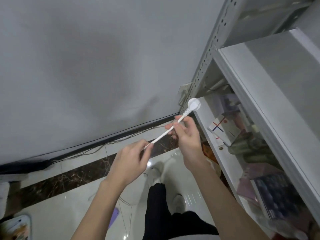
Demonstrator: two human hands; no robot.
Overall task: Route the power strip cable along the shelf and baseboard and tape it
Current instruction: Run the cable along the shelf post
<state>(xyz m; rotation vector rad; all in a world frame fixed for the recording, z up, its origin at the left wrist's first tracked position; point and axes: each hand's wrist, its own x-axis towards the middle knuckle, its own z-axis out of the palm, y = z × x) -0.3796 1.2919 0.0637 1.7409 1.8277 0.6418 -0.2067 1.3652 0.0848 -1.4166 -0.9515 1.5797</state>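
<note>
I pinch the cable (162, 135) in both hands, taut between them, its line rising from left hand (131, 160) to right hand (187, 137). The plug (194, 105) juts just beyond the right, nearest the shelf (270, 70) corner.

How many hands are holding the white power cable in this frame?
2. The left hand pinches the white cable lower down; the right hand holds it just below the round plug.

small shop, stocked metal shelving (230, 70)
</note>
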